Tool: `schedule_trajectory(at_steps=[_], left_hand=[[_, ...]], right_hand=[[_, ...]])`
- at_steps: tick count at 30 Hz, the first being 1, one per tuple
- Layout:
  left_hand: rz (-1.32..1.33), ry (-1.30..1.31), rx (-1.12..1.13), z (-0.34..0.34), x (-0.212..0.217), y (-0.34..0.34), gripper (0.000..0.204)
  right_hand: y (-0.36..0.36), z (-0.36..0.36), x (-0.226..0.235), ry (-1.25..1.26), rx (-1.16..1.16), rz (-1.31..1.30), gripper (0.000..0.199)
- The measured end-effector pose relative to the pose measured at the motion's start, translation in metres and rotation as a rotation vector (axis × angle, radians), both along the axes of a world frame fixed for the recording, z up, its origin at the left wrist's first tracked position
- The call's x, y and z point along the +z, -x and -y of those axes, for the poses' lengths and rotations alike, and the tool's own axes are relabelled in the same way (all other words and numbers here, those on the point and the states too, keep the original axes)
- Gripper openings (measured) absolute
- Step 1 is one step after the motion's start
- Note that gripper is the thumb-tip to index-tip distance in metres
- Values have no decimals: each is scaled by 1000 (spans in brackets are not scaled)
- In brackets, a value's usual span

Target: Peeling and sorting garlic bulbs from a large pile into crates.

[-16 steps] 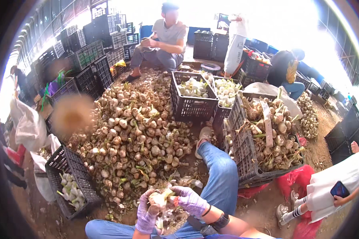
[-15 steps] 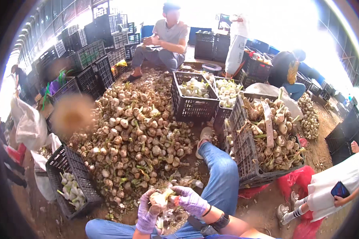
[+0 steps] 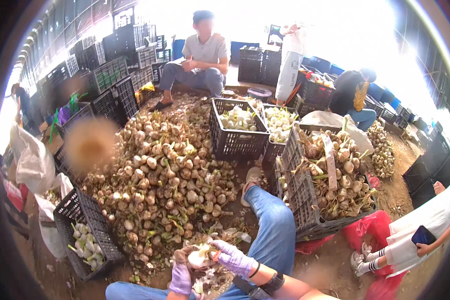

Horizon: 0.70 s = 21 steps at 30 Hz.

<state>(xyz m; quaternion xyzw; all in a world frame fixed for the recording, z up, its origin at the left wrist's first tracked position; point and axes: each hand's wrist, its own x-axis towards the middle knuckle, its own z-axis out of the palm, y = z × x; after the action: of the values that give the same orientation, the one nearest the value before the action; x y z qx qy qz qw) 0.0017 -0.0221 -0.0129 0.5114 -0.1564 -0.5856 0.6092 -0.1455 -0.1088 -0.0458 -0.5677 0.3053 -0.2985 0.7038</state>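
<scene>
Between my two gloved hands is a garlic bulb (image 3: 199, 258), its white inner skin now showing. My left hand (image 3: 181, 275), in a dirty lilac glove, closes round the bulb's left side. From the right, my right hand (image 3: 233, 257), in the same kind of glove with a dark band at the wrist, pinches at the bulb's top. Loose peelings (image 3: 212, 281) lie just beneath, over my lap. In front of my hands spreads a big heap of unpeeled garlic (image 3: 170, 175). To the left, a tilted black crate (image 3: 67, 220) contains several pale cleaned bulbs (image 3: 86, 245).
A leaning black crate (image 3: 301, 185) full of untrimmed garlic stands right of my bent knee (image 3: 272, 215). Beyond the heap are crates of white bulbs (image 3: 237, 120). One person (image 3: 205, 55) sits facing me; another in a white skirt (image 3: 420, 230) stands at right beside red netting (image 3: 362, 227).
More white shows on the bulb, and my right fingers have shifted over its top. The whole view has shifted slightly.
</scene>
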Motion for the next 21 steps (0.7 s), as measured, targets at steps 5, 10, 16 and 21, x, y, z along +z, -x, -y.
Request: schedule_trajectory(at_steps=[5, 10, 16, 21], left_hand=[[126, 143, 53, 4, 4, 4, 49], [1, 262, 99, -6, 28, 4, 51], [-114, 230, 55, -4, 33, 3, 64], [-158, 383, 13, 1, 47, 4, 66]], right_hand=[[5, 3, 39, -711, 217, 427, 28], [3, -11, 47, -703, 128, 520, 24], [1, -1, 51, -623, -16, 546, 26], [13, 20, 63, -460, -293, 527, 44]])
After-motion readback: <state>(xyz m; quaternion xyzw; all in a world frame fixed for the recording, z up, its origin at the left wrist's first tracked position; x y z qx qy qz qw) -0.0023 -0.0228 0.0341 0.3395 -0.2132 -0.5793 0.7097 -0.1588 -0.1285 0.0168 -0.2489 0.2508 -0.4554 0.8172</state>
